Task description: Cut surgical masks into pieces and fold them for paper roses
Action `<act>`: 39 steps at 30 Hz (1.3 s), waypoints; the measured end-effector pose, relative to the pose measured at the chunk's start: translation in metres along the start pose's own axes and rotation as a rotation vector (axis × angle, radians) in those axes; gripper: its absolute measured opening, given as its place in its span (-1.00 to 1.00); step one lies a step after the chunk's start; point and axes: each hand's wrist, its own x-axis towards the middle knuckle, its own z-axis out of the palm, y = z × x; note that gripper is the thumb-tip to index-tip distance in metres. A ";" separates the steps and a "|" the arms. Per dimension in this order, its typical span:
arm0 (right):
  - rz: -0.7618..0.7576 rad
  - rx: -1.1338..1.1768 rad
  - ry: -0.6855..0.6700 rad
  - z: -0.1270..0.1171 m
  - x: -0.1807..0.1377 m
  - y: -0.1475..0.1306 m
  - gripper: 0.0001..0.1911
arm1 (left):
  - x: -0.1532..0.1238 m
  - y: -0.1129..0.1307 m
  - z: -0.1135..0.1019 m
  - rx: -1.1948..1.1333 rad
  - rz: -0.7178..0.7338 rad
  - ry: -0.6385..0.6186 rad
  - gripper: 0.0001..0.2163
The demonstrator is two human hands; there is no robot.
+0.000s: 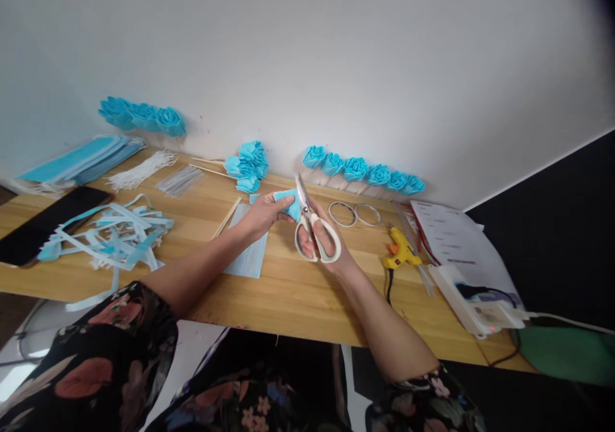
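My left hand (267, 214) pinches a small folded piece of blue mask fabric (292, 205) above the middle of the table. In my right hand (331, 243) is a pair of white-handled scissors (307, 217), fingers through the loops and blades pointing up. The blades stand at the right edge of the fabric; whether they are cutting into it I cannot tell. Beneath my left wrist, a flat pale-blue sheet (250, 259) lies on the wood. Just behind my hands is a bunch of blue fabric flowers (247, 166) on sticks.
More blue flowers (355, 169) lean on the wall. Face masks (77, 156), white ear loops (143, 168), wire strips (180, 181), cut scraps (115, 233) and a phone (52, 224) lie left. A yellow glue gun (402, 249), two rings (342, 214) and a power strip (461, 304) are right.
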 end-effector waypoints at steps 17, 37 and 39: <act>0.413 -1.795 0.434 -0.095 0.003 -0.043 -0.56 | 0.002 0.001 -0.006 -0.055 -0.066 0.114 -0.70; -0.026 -0.702 0.197 -0.040 0.019 -0.001 -0.45 | -0.004 -0.005 0.006 0.222 -0.005 0.093 -0.60; -0.018 -0.689 0.196 -0.031 0.019 0.002 -0.49 | -0.006 -0.006 0.009 0.241 -0.010 0.078 -0.60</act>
